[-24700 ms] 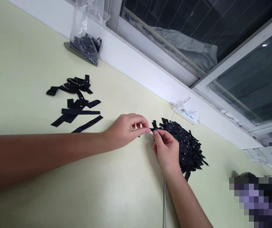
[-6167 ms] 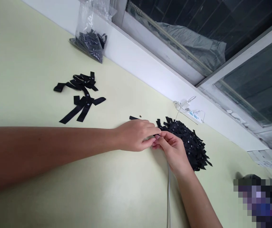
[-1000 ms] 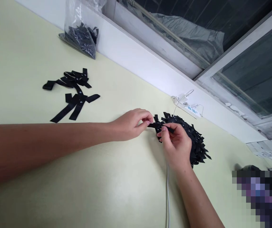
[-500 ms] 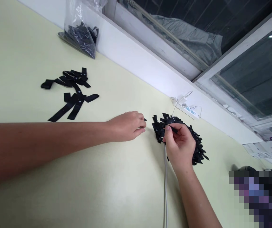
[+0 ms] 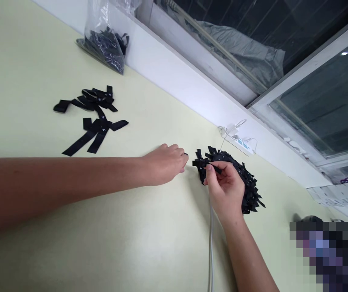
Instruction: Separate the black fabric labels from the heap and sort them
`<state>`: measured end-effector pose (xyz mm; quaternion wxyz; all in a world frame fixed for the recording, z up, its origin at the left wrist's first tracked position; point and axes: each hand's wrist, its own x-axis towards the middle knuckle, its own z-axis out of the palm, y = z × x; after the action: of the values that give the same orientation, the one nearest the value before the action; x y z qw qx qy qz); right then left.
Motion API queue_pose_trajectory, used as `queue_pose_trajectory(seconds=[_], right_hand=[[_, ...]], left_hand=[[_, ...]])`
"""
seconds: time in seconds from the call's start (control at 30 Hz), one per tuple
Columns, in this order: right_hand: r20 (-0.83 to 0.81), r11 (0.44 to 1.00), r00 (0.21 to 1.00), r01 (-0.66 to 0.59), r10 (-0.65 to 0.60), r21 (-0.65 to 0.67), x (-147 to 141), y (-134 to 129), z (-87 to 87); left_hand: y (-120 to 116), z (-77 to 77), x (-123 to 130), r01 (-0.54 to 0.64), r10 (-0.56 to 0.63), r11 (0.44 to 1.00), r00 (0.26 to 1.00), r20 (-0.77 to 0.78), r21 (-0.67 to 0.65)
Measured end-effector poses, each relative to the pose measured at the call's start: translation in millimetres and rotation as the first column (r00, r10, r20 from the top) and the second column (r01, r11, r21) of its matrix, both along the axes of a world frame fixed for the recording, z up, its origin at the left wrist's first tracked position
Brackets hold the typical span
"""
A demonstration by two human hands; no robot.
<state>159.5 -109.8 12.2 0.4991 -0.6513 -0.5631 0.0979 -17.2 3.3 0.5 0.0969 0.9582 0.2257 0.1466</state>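
My right hand (image 5: pixel 226 184) pinches a short black ribbon strip (image 5: pixel 215 168) between thumb and fingers. It is over the near left side of a bushy pile of short black ribbon pieces (image 5: pixel 253 192). Just left of that pile, my left hand (image 5: pixel 168 164) is closed low over the table, palm down. A small black ribbon end (image 5: pixel 185 154) shows at its fingertips; the rest is hidden by the fingers. Farther left lie several loose black ribbon strips (image 5: pixel 96 129), some with small white marks.
A clear plastic bag of black pieces (image 5: pixel 108 50) leans on the white wall ledge (image 5: pixel 168 69). Behind the pile is a white power strip (image 5: pixel 237 140) with plugged cables. A grey cable (image 5: pixel 211 247) runs down the pale table (image 5: pixel 131 239). A pixelated patch covers the lower right.
My left hand has turned slightly, so its thumb is now mostly hidden. My right hand has shifted a little to the left, still pinching the black ribbon strip.
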Motion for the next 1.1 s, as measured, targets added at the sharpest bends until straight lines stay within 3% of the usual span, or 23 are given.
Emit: queue_pose_trajectory(seconds=[0.23, 0.37, 0.47, 0.57, 0.7, 0.9, 1.1], right_hand=[[0.034, 1.000, 0.999, -0.015, 0.015, -0.017, 0, 0, -1.6], [0.002, 1.000, 1.000, -0.022, 0.022, -0.013, -2, 0, 2.4], [-0.049, 0.998, 0.997, -0.053, 0.052, -0.016, -4, 0, 6.8], [-0.114, 0.992, 0.987, -0.120, 0.113, -0.048, -6, -1, 10.1], [-0.156, 0.960, 0.964, -0.240, 0.217, -0.147, -8, -4, 10.4], [-0.112, 0.916, 0.948, -0.316, 0.297, -0.248, -7, -4, 8.2], [-0.112, 0.903, 0.943, -0.333, 0.314, -0.273, -6, -2, 6.3]], left_hand=[[0, -5.3, -1, 0.063, -0.065, 0.997, 0.997, 0.045, 0.035], [3, -7.1, 0, 0.134, -0.113, 0.985, 0.976, 0.186, -0.109], [7, 0.1, -1, 0.106, -0.008, 0.958, 0.939, 0.343, -0.268], [9, 8.4, -2, 0.048, 0.169, 0.890, 0.889, 0.426, -0.453], [7, 9.7, -1, 0.081, 0.302, 0.739, 0.848, 0.436, -0.669], [3, 1.8, 4, 0.243, 0.275, 0.602, 0.831, 0.483, -0.761], [3, -1.3, 4, 0.248, 0.238, 0.562, 0.865, 0.441, -0.789]])
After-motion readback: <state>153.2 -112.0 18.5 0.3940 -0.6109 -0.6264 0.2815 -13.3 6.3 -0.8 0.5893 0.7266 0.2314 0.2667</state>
